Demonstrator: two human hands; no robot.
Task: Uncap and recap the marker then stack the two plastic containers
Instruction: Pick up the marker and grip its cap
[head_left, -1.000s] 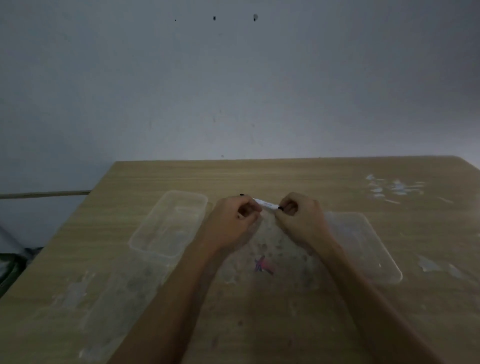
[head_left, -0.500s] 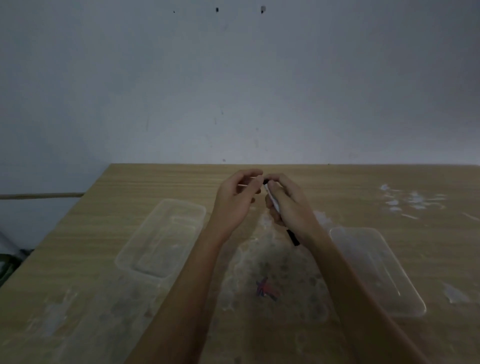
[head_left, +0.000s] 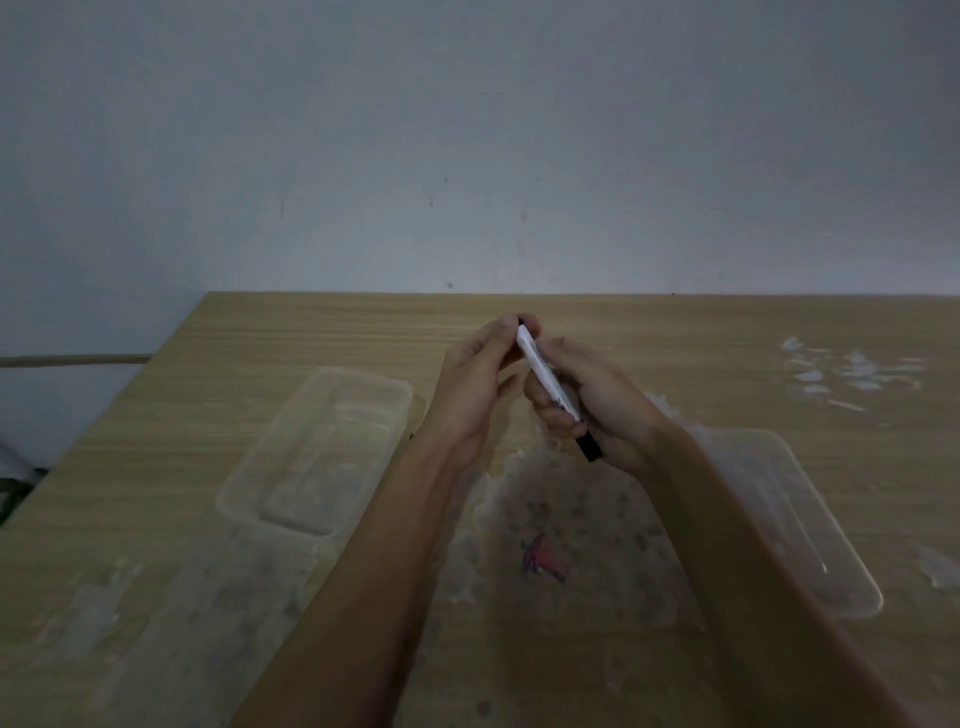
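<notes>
A white marker (head_left: 545, 379) with a black lower end slants between my hands above the table's middle. My right hand (head_left: 587, 405) grips its barrel, the black end poking out below the fist. My left hand (head_left: 478, 379) pinches the marker's upper tip with thumb and fingers; the cap end is hidden under them. One clear plastic container (head_left: 317, 447) lies on the table left of my left forearm. The other clear container (head_left: 795, 525) lies to the right, partly behind my right forearm.
The wooden table (head_left: 311, 332) has worn whitish patches and a small red-blue scribble (head_left: 540, 561) near its middle. White scuffs (head_left: 852, 369) mark the far right. A grey wall rises behind. The table's left edge drops to a dark floor.
The marker went from lying level between both hands to slanting steeply. My hands drew together and rose farther from me, my left fingers now at its upper tip.
</notes>
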